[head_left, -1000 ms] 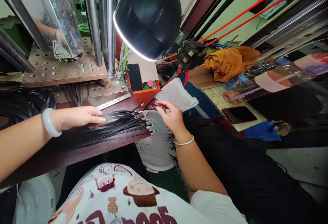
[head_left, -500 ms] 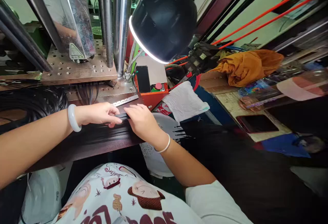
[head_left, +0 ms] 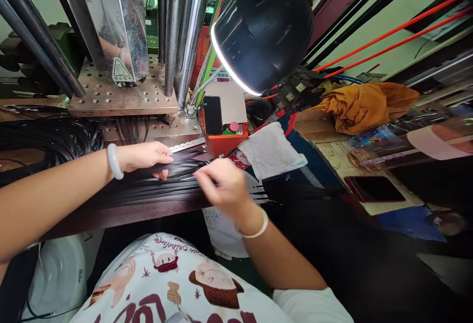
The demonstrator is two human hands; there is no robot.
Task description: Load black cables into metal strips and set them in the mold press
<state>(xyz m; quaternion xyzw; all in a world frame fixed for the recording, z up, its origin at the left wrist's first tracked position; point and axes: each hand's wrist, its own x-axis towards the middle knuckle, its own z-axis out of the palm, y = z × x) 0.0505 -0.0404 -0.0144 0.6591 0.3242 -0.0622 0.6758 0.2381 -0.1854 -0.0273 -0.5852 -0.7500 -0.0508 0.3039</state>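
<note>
Several thin black cables (head_left: 185, 167) stretch across the dark tabletop between my two hands. My left hand (head_left: 148, 159) is closed around some of them, thumb over the top, beside the near end of a slim metal strip (head_left: 187, 145). My right hand (head_left: 223, 185) is at the right-hand ends of the cables with its fingers curled in. What lies within its fingers is hidden. More flat black cables (head_left: 155, 192) lie along the table's front edge, their tips poking out past my right wrist.
A press with a drilled metal plate (head_left: 121, 98) stands behind, a coil of black cable (head_left: 48, 140) to its left. A black lamp (head_left: 264, 34) hangs overhead. An orange control box (head_left: 227, 141) carries a phone (head_left: 213, 115). Beside it lies a white cloth (head_left: 273, 150); below is a white bucket (head_left: 225, 232).
My right hand has drawn back to the right and its fingers have curled. My left hand keeps hold of the cables, which now look more spread out. The view has shifted slightly.
</note>
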